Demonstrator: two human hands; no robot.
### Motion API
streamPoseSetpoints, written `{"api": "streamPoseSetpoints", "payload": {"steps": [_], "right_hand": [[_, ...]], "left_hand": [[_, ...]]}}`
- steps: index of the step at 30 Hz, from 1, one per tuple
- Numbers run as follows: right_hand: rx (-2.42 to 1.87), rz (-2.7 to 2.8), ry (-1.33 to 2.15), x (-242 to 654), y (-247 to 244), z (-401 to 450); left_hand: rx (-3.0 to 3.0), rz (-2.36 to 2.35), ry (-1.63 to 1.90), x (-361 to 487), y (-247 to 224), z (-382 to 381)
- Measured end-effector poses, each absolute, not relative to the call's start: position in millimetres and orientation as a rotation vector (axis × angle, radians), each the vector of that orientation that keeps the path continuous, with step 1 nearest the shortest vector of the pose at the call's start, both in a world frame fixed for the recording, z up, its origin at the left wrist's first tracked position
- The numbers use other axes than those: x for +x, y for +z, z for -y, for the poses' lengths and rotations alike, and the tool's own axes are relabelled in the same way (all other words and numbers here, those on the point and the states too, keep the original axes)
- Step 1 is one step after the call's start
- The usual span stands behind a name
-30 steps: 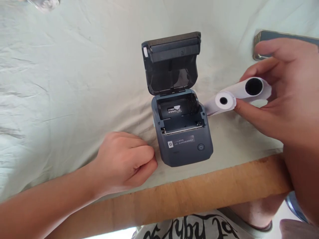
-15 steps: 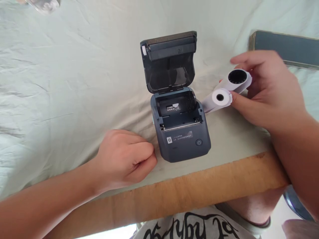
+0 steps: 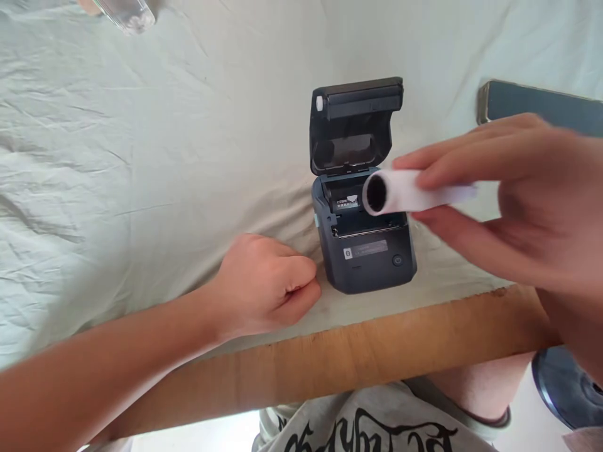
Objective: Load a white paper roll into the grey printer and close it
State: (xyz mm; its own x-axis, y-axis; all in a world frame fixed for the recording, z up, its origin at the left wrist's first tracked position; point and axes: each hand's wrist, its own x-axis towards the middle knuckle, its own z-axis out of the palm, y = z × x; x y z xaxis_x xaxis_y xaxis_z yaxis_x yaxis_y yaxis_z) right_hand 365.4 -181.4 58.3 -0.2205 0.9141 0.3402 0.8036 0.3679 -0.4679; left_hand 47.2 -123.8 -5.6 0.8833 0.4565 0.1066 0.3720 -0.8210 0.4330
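Note:
A dark blue label printer (image 3: 372,270) stands on the cloth with its lid (image 3: 353,129) raised and its paper bay exposed. Between the thumb and fingers of my right hand (image 3: 527,194) is a white paper roll (image 3: 405,191) with a wide dark core, held over the right side of the bay. The roll is slightly blurred. Curled into a fist, my left hand (image 3: 271,282) rests on the cloth just left of the printer; whatever its fingers might enclose is hidden.
A dark flat box-like object (image 3: 541,103) lies at the upper right. At the upper left is a clear plastic item (image 3: 134,16). The wooden table edge (image 3: 330,361) runs along the front, and a dark round object (image 3: 568,383) is below it at right.
My right hand has lifted the wide-core roll and brought it left over the printer. The narrower-core roll seen beside it earlier is out of sight. My left hand stays in a fist; the view has shifted.

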Motion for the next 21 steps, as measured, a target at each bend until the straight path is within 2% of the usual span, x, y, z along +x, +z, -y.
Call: {"api": "streamPoseSetpoints", "payload": {"steps": [3, 6, 9, 17, 21], "right_hand": [[-1.203, 2.321, 0.000, 346.7, 59.5, 161.1], [-1.302, 2.350, -0.134, 341.3, 54.2, 150.8], [-1.439, 2.297, -0.146, 341.4, 52.6, 152.3], [-1.375, 2.312, -0.017, 344.3, 49.3, 146.6], [-1.424, 2.397, -0.084, 343.5, 49.2, 141.1]], "left_hand": [[2.619, -0.656, 0.519, 49.6, -7.7, 125.0], [2.577, -0.604, 0.586, 51.5, -5.3, 124.3], [2.570, -0.554, 0.465, 51.7, -2.9, 123.5], [2.598, -0.616, 0.558, 49.1, -13.3, 127.8], [2.586, -0.597, 0.582, 48.6, -10.5, 126.3]]}}
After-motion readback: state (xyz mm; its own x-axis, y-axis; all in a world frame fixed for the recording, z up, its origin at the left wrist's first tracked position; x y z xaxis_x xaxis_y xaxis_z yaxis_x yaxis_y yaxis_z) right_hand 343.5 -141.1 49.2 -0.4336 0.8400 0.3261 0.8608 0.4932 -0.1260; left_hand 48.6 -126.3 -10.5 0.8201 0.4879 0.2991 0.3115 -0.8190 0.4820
